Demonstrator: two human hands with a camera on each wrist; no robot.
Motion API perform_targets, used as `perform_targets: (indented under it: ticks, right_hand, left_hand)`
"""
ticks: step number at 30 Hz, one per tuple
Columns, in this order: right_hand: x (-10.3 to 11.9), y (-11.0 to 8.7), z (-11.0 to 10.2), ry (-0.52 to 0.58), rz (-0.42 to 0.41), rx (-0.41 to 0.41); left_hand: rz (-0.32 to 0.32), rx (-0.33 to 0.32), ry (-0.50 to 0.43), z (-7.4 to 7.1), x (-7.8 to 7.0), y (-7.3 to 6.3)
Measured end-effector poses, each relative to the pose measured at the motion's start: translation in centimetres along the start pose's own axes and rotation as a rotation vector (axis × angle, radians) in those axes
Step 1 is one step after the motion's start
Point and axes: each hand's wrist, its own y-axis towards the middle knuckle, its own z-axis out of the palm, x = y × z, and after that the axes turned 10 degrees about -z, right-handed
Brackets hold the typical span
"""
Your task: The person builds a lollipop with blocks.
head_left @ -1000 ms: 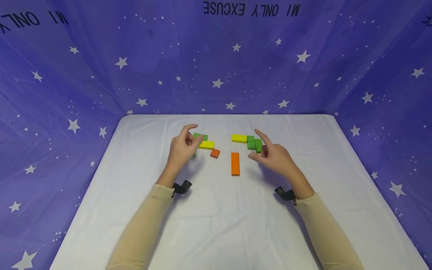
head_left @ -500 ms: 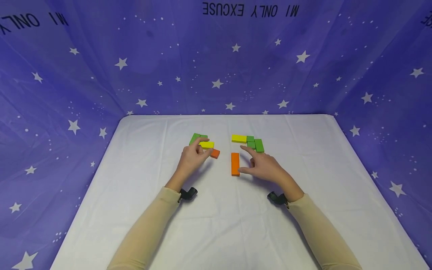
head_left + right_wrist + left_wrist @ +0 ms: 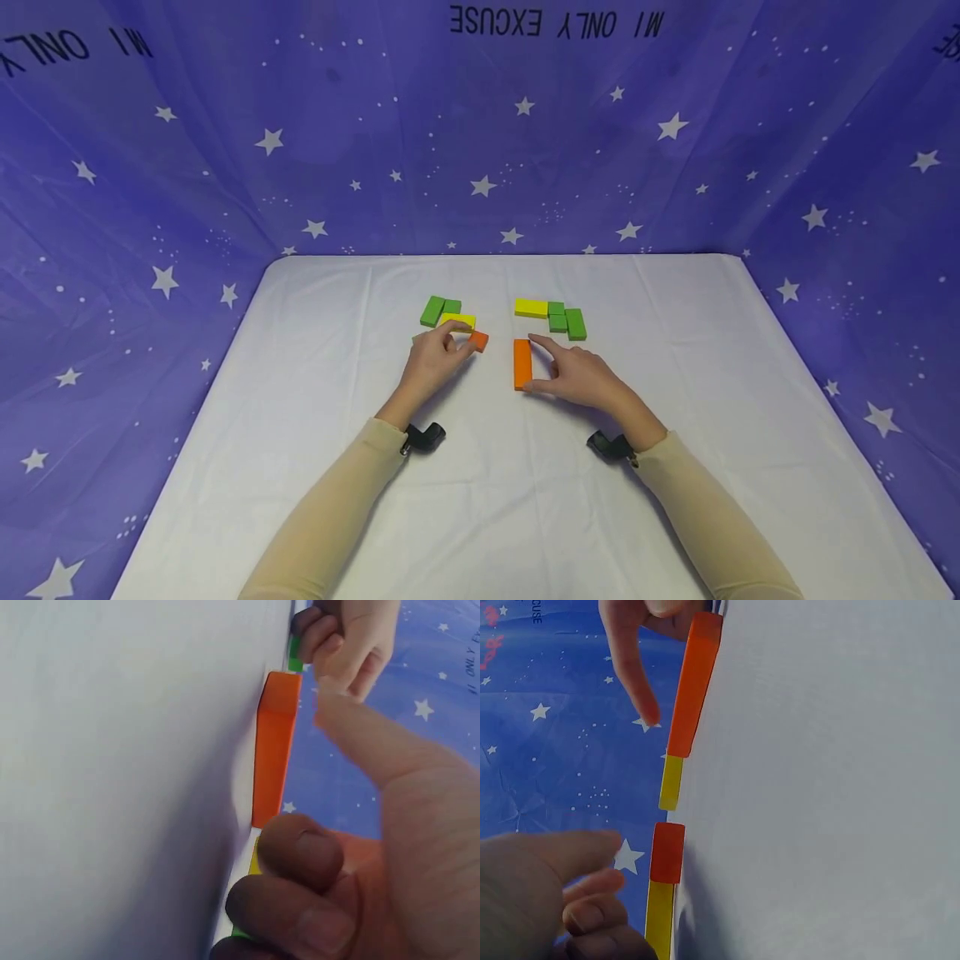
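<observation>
My left hand [image 3: 437, 360] hovers by a small orange-red block [image 3: 479, 341], thumb and index finger apart. The left wrist view shows a gap between that hand [image 3: 547, 892] and the small block [image 3: 667, 853]. Over on the right, my right hand [image 3: 581, 375] reaches to a long orange block [image 3: 522, 364], its thumb near the block's front end and its index finger near the far end. In the right wrist view the thumb stands off the long block [image 3: 275, 754], while the other fingers are bent. Neither hand visibly grips a block.
Behind the left hand lie a yellow block [image 3: 459, 320] and green blocks [image 3: 432, 311], one partly hidden by the hand. Another yellow block [image 3: 531, 308] and several green blocks [image 3: 575, 324] lie back right. White cloth [image 3: 495, 500] covers the table; a starry purple curtain [image 3: 480, 150] surrounds it.
Both hands have moved inward and toward the front: the left from the green and yellow blocks to the small orange-red one, the right from the green blocks to the long orange one.
</observation>
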Motion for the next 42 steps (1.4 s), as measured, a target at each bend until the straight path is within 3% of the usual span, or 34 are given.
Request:
perform_targets:
  ticks: [6, 16, 42]
  right_hand:
    - [-0.1, 0.0, 0.5, -0.021, 0.011, 0.002]
    - [0.0, 0.0, 0.6, -0.032, 0.018, 0.025]
    - [2.1, 0.0, 0.9, 0.009, -0.017, 0.105]
  left_hand:
    - [-0.009, -0.02, 0.047, 0.2, 0.2, 0.2]
    - [0.034, -0.011, 0.187, 0.7, 0.5, 0.3]
    - [-0.021, -0.007, 0.151, 0.3, 0.2, 0.1]
